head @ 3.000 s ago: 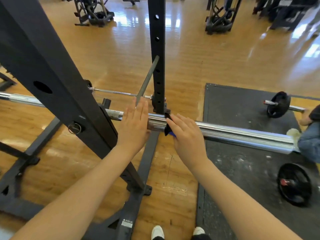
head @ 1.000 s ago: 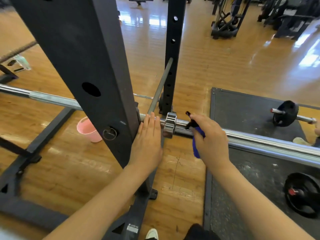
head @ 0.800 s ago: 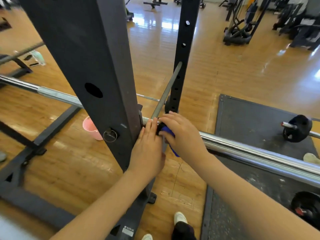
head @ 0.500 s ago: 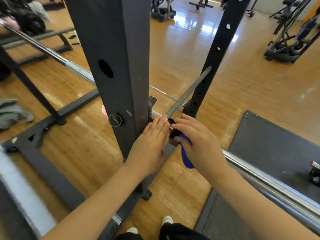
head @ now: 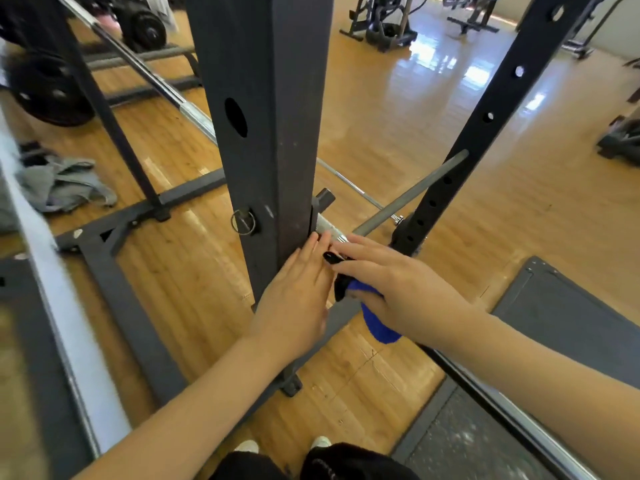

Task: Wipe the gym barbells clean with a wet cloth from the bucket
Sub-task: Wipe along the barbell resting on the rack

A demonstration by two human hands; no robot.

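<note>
A chrome barbell [head: 498, 405] lies across a black squat rack, running from the lower right up behind the near rack post [head: 270, 133] and on to the upper left. My right hand [head: 394, 285] holds a blue and black cloth [head: 375, 325] pressed onto the bar next to the post, and the cloth's tail hangs below the bar. My left hand [head: 298, 299] rests flat with straight fingers against the bar beside the post, touching the right hand's fingers. The bucket is hidden.
A second upright [head: 485, 126] with a slanted safety rod [head: 408, 195] stands behind the hands. The rack base [head: 131, 306] crosses the wooden floor. A grey garment [head: 65, 183] lies at left, weight plates [head: 52, 88] at top left, a black mat [head: 568, 327] at right.
The view has swung left and closer to the post. My right hand slid the cloth left along the bar up to the collar by the post; my left hand stayed flat beside it.
</note>
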